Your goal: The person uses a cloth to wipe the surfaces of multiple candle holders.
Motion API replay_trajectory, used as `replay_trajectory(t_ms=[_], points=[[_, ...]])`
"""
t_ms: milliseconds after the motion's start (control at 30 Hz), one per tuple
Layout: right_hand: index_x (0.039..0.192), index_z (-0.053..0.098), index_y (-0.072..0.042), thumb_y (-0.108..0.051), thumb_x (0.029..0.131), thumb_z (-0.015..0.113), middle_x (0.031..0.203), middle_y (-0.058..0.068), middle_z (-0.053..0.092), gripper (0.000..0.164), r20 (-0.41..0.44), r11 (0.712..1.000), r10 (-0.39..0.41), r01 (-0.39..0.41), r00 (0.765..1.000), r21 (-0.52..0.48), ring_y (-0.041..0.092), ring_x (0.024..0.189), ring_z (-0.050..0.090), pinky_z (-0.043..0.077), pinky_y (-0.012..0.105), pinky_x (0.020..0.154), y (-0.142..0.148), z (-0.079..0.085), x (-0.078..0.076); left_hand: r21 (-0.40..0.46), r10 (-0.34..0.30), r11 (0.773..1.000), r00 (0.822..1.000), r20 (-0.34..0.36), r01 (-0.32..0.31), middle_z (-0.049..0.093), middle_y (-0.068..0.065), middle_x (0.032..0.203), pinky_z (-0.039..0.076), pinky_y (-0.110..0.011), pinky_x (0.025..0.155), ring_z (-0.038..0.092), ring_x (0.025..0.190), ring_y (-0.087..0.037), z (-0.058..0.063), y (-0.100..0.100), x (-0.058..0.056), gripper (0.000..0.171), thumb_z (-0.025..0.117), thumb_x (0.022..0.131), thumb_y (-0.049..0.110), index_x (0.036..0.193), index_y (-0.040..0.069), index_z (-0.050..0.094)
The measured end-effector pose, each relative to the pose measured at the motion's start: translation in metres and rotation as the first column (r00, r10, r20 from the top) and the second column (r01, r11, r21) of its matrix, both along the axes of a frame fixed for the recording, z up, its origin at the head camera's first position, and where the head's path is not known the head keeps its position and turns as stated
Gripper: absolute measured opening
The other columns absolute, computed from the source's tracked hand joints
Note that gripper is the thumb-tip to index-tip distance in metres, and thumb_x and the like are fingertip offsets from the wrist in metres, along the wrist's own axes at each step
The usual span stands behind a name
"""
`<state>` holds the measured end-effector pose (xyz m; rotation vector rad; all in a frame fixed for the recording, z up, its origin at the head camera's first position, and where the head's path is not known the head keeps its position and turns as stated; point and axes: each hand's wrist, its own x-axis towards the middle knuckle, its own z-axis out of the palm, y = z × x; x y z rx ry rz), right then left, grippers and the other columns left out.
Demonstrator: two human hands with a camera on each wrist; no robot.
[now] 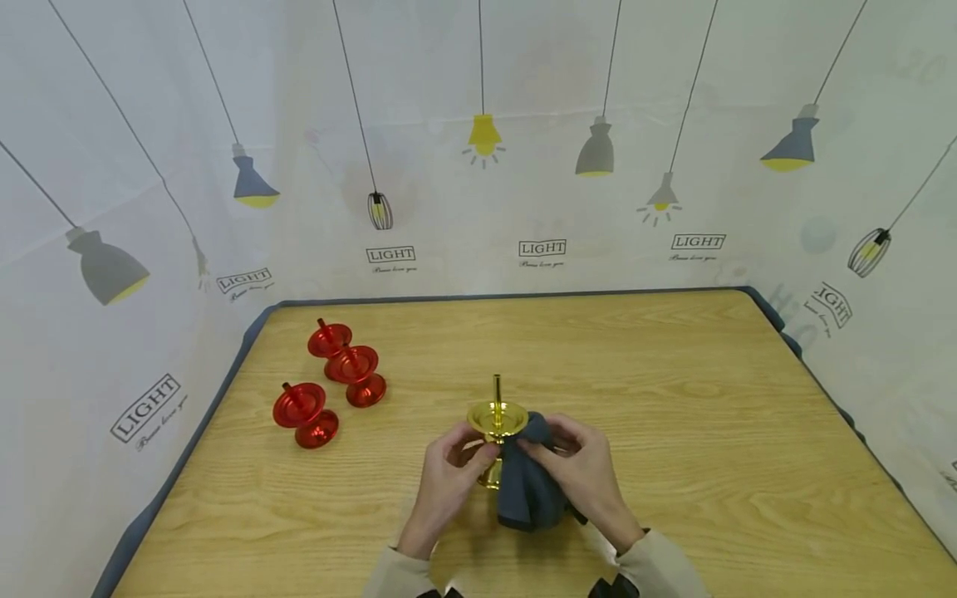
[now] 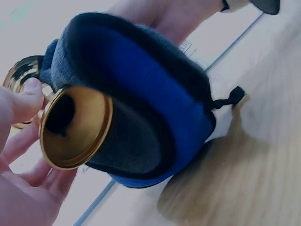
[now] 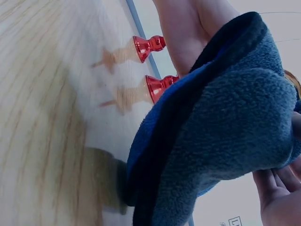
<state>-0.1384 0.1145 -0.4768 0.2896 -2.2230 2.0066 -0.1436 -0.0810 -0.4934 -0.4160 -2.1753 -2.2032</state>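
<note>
A shiny gold candle holder (image 1: 497, 417) with a dish and a thin upright stem is held above the wooden table. My left hand (image 1: 450, 467) grips it by the narrow part below the dish. In the left wrist view the hollow underside of its gold base (image 2: 77, 127) faces the camera. My right hand (image 1: 586, 465) pinches a grey-blue cloth (image 1: 532, 486) against the holder's right side. The cloth hangs down in folds, with a dark border and a brighter blue inner face (image 2: 155, 103). It hides part of the holder and some right-hand fingers.
Three red candle holders of the same shape stand at the table's left: one in front (image 1: 305, 414), one behind it (image 1: 357, 374), another farther back (image 1: 329, 339). A wooden table (image 1: 710, 415) with a blue-grey edge is enclosed by white curtains (image 1: 449, 50) printed with lamps.
</note>
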Motion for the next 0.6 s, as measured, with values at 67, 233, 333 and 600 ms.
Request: replay_trajectory(t_ms=[67, 233, 333, 600], points=[[0.108, 0.074, -0.002, -0.01, 0.086, 0.081, 0.106, 0.018, 0.075, 0.025, -0.006, 1.0, -0.006, 0.006, 1.0, 0.0, 0.007, 0.093, 0.073, 0.059, 0.024, 0.081, 0.0, -0.001, 0.0, 0.007, -0.019, 1.0, 1.0, 0.001, 0.019, 0.069, -0.02, 0.117, 0.054, -0.027, 0.098, 0.066, 0.108, -0.01, 0.0, -0.001, -0.001, 0.028, 0.071, 0.094, 0.006, 0.121, -0.002, 0.068], [0.108, 0.073, 0.0, -0.007, 0.085, 0.081, 0.105, 0.019, 0.075, 0.025, 0.0, 1.0, -0.021, 0.021, 1.0, -0.007, 0.006, 0.093, 0.073, 0.059, 0.023, 0.08, -0.001, -0.001, 0.0, 0.006, -0.027, 1.0, 1.0, 0.009, 0.027, 0.07, -0.019, 0.114, 0.053, -0.023, 0.093, 0.066, 0.103, -0.008, 0.001, -0.003, -0.001, 0.027, 0.069, 0.096, 0.007, 0.12, -0.005, 0.067], [0.11, 0.073, 0.0, -0.007, 0.085, 0.082, 0.107, 0.019, 0.075, 0.027, 0.017, 0.999, -0.042, 0.043, 0.999, -0.016, 0.005, 0.094, 0.073, 0.059, 0.023, 0.081, -0.002, 0.0, 0.0, 0.014, 0.009, 1.0, 1.0, -0.025, -0.008, 0.07, -0.02, 0.11, 0.053, -0.023, 0.091, 0.067, 0.1, -0.008, 0.002, 0.0, 0.0, 0.025, 0.069, 0.095, 0.004, 0.118, -0.006, 0.066], [0.107, 0.076, -0.005, -0.01, 0.084, 0.083, 0.104, 0.014, 0.077, 0.025, -0.012, 0.991, -0.135, 0.135, 0.991, -0.002, 0.006, 0.093, 0.073, 0.059, 0.022, 0.078, -0.007, 0.002, 0.002, 0.015, 0.107, 0.994, 0.994, -0.023, -0.107, 0.073, -0.014, 0.103, 0.053, -0.023, 0.082, 0.067, 0.093, -0.01, 0.005, 0.009, 0.0, 0.027, 0.083, 0.083, 0.006, 0.108, 0.005, 0.072]])
